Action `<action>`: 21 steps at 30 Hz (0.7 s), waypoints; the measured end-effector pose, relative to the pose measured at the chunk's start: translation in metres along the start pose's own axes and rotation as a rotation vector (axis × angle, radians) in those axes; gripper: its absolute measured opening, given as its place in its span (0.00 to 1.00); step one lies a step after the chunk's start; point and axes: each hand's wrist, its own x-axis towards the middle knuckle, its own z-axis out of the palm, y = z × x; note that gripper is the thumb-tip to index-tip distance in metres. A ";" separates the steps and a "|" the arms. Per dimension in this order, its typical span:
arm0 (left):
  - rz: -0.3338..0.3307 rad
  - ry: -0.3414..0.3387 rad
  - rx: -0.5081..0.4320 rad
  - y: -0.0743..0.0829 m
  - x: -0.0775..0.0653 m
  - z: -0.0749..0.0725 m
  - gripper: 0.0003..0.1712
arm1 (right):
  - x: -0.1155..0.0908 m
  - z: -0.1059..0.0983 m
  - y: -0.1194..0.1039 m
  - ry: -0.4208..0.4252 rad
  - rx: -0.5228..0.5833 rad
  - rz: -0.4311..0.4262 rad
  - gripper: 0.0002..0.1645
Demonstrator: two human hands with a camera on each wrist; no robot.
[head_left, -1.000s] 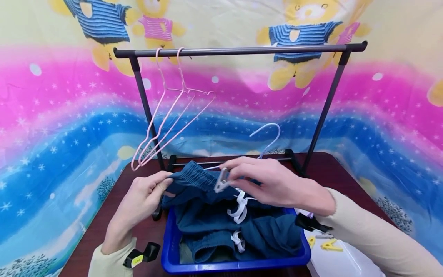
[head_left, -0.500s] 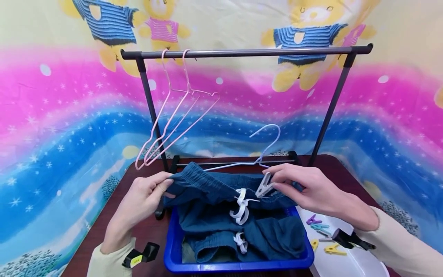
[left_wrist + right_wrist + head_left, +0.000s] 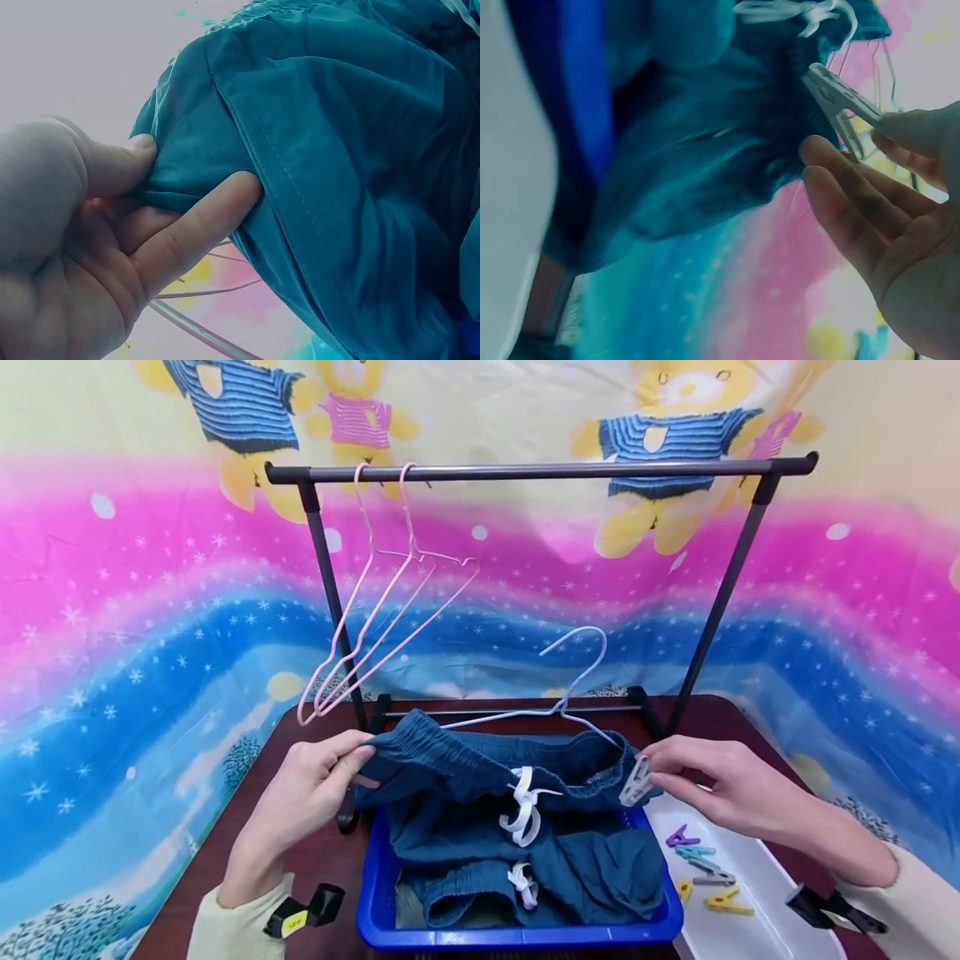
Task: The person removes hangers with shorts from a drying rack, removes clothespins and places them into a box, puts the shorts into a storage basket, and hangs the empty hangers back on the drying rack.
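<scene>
Dark teal drawstring pants [image 3: 457, 768] with an elastic waistband and a white bow are held up over a blue basket [image 3: 525, 937]. My left hand [image 3: 311, 789] pinches the left end of the waistband between thumb and fingers; the left wrist view shows the pants' side seam [image 3: 277, 172] there. A light blue hanger [image 3: 577, 681] stands behind the front of the waistband, its right arm dipping inside it. At the waistband's right end, my right hand [image 3: 723, 777] pinches a grey clothespin [image 3: 847, 101], whose tip overlaps the cloth.
More teal clothing with a white bow [image 3: 522, 885] lies in the basket. A white tray [image 3: 727, 931] at the right holds several coloured clothespins [image 3: 726, 902]. Behind stands a dark garment rack [image 3: 555, 470] with two pink hangers [image 3: 367, 610] at its left.
My right hand has carried the clothespin rightward from the middle of the waistband to its right end, uncovering the hanger's right arm and the tray. My left hand keeps its hold on the pants.
</scene>
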 end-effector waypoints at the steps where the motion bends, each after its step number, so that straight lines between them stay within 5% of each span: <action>1: 0.000 -0.001 0.000 0.000 0.000 0.000 0.11 | -0.005 0.000 0.003 -0.010 -0.007 0.036 0.27; 7: -0.021 -0.021 -0.005 0.001 -0.001 -0.001 0.11 | -0.033 0.003 0.015 -0.085 0.025 0.227 0.19; 13: -0.036 -0.028 -0.006 0.001 -0.001 -0.001 0.11 | -0.062 0.006 0.035 -0.243 0.107 0.291 0.13; 21: -0.050 -0.041 -0.008 0.001 -0.001 -0.003 0.11 | -0.098 0.021 0.059 -0.511 0.347 0.333 0.07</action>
